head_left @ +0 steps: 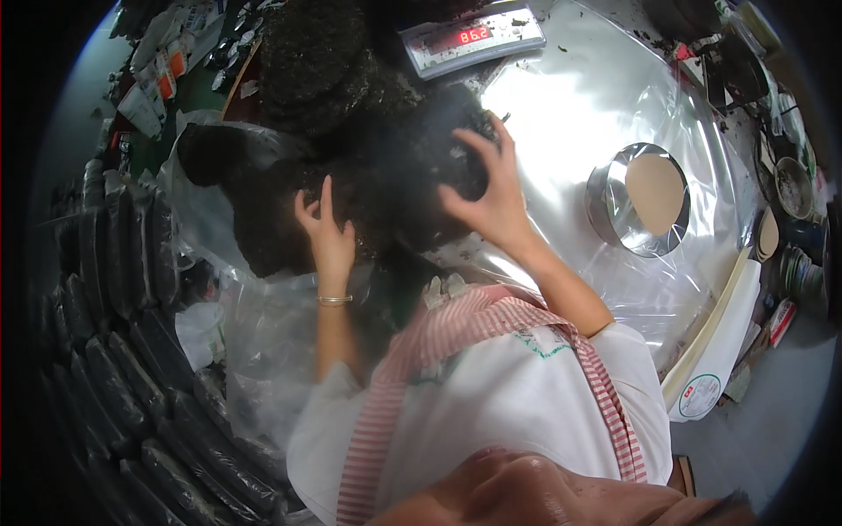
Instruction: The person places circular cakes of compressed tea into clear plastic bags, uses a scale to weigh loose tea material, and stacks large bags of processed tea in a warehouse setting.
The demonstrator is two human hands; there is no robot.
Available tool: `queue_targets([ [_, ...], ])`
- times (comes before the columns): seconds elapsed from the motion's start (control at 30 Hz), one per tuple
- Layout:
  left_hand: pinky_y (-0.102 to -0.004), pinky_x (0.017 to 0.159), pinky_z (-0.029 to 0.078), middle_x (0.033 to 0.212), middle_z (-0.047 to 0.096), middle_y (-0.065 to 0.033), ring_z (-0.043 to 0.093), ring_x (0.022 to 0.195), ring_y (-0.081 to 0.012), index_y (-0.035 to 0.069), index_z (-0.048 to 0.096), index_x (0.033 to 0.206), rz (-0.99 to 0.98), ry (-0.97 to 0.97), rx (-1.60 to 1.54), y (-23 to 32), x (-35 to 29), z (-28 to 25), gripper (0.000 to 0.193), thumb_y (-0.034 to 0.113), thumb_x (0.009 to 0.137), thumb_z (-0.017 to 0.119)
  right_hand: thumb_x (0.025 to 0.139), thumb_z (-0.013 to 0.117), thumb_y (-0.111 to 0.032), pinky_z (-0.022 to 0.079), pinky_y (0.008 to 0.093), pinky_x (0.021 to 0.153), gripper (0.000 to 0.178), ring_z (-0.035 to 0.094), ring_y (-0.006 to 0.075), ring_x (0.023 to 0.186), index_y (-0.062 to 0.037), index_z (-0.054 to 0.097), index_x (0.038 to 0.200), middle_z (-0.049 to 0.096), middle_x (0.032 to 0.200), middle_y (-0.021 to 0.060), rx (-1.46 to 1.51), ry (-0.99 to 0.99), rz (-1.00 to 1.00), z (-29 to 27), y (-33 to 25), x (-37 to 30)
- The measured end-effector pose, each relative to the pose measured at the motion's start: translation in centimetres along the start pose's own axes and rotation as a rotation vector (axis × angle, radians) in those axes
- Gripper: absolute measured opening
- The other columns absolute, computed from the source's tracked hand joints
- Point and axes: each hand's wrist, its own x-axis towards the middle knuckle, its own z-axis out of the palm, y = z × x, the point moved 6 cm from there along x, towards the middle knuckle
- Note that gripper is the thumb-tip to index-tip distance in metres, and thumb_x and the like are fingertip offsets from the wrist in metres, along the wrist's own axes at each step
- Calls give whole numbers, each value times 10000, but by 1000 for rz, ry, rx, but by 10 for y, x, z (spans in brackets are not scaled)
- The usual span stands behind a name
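Note:
A dark, rough, fibrous mass, resembling dried seaweed, spreads in front of me; its exact kind I cannot tell. Over its near middle is my left hand, fingers apart, some of them bent. My right hand curves at the right edge of a dark rounded piece, thumb and fingers wide apart. Whether its fingertips press on that piece is hard to see. Behind stands a stack of dark round cakes. A digital scale with a lit red display sits at the far side, beyond my right hand.
To the right, a shiny metal ring with a tan disc lies on clear plastic sheeting. A white roll lies near the right edge. Rows of black plastic-wrapped packs fill the left side. Clear plastic film hangs beside my left arm.

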Motion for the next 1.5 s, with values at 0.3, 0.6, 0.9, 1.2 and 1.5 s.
queue_targets([
  [0.3, -420, 1057, 398, 1420, 331, -173, 406, 1281, -345, 136, 676, 1160, 407, 842, 204, 80, -30, -116, 445, -45, 754, 698, 750, 740, -218, 408, 329, 992, 727, 530, 223, 1138, -48, 431, 1385, 533, 1275, 122, 762, 58, 305, -31, 33, 33],
  [0.6, -460, 1054, 388, 1364, 422, -117, 415, 1262, -363, 263, 690, 1206, 1012, 876, 555, 119, 89, -197, 565, -98, 782, 588, 788, 724, -313, 376, 359, 1019, 757, 456, 250, 1193, -78, 363, 1411, 434, 1366, 161, 1157, 12, -13, 92, -67, 193],
  [0.9, -458, 1085, 359, 1475, 368, -114, 361, 1366, -351, 185, 622, 1251, 732, 8, 78, 70, 190, -137, 389, 111, 870, 645, 829, 682, -488, 370, 404, 1051, 722, 427, 368, 1264, -45, 467, 1358, 406, 1384, 259, 438, -126, 121, 172, 47, 243],
  [1.2, -507, 1130, 236, 1494, 377, -64, 302, 1407, -306, 216, 544, 1363, 710, 151, 257, 94, 169, -145, 515, 419, 895, 619, 778, 643, -206, 197, 761, 1010, 613, 152, 397, 1446, -332, 502, 1362, 264, 1554, 95, -871, -109, -23, 39, 104, 296],
  [1.5, -517, 1080, 357, 1523, 299, -92, 301, 1402, -315, 187, 457, 1430, 682, 251, 120, 87, 175, -154, 575, 404, 920, 614, 862, 482, -109, 336, 445, 1105, 410, 472, 382, 1238, -153, 610, 1249, 584, 1276, 124, -360, 202, -270, 9, 74, 317],
])
